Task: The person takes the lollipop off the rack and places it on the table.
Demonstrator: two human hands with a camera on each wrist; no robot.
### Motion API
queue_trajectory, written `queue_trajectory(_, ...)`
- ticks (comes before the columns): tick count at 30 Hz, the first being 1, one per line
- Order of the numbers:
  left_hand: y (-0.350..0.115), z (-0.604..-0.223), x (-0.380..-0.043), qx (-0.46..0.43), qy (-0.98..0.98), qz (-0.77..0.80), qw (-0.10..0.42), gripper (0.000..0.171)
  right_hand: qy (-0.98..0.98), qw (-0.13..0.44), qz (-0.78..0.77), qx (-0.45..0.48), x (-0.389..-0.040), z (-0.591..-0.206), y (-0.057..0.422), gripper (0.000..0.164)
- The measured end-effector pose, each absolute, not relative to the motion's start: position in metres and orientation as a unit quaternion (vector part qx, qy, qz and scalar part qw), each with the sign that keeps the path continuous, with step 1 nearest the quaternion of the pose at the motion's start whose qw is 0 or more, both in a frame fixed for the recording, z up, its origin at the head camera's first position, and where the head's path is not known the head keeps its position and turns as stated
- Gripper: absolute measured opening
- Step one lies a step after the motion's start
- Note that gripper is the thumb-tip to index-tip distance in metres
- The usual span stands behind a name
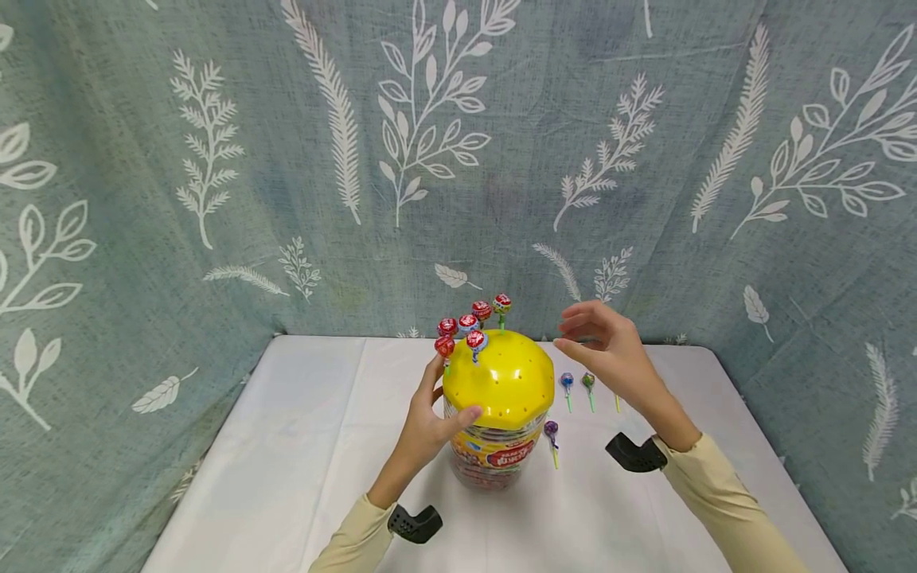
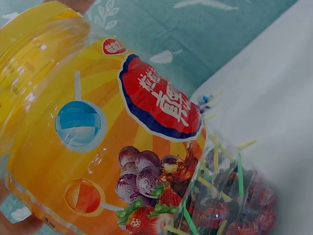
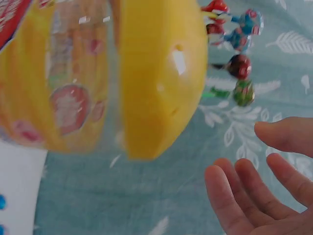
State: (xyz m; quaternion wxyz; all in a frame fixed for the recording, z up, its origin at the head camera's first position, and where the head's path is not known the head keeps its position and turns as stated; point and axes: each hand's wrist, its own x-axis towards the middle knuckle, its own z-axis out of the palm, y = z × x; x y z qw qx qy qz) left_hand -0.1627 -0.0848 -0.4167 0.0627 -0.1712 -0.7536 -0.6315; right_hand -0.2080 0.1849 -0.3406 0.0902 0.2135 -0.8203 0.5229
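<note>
A clear plastic lollipop jar (image 1: 494, 458) with a yellow domed lid (image 1: 512, 374) stands on the table. Several wrapped lollipops (image 1: 476, 341) stick up from small holes at the lid's left and back. My left hand (image 1: 423, 426) grips the jar at the lid, thumb on the front edge and fingers round the left side. In the left wrist view, the orange label (image 2: 98, 161) fills much of the frame, with more lollipops (image 2: 215, 215) inside the jar. To the right of the lid, my right hand (image 1: 609, 350) hovers with nothing between its loosely bent fingers.
On the white table (image 1: 286, 446), right of the jar, lie a blue lollipop (image 1: 567, 380), a green lollipop (image 1: 588, 381) and a purple lollipop (image 1: 551, 430). A yellow stick (image 1: 618, 404) shows below the right hand. A leaf-patterned curtain (image 1: 458, 159) hangs behind.
</note>
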Motion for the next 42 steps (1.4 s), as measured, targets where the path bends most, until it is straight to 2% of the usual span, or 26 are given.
queue_trajectory(9, -0.086, -0.417, -0.163, -0.169, -0.757, -0.628, 0.059, 0.089, -0.802, 0.098, 0.527, 0.264, -0.225, -0.324, 0.147, 0.039)
queue_trajectory(20, -0.087, -0.418, -0.162, -0.165, -0.756, -0.631, 0.053, 0.088, -0.790, 0.078, 0.548, 0.263, -0.242, -0.333, 0.121, 0.034)
queue_trajectory(30, -0.086, -0.416, -0.161, -0.166, -0.758, -0.628, 0.054, 0.086, -0.787, 0.089, 0.549, 0.268, -0.222, -0.315, 0.108, 0.029)
queue_trajectory(37, -0.085, -0.417, -0.162, -0.171, -0.756, -0.629, 0.058, 0.087, -0.761, 0.124, 0.574, 0.276, -0.234, -0.324, 0.112, 0.032)
queue_trajectory(42, -0.085, -0.417, -0.162, -0.172, -0.756, -0.629, 0.064, 0.087, -0.757, 0.137, 0.577, 0.276, -0.221, -0.305, 0.117, 0.033)
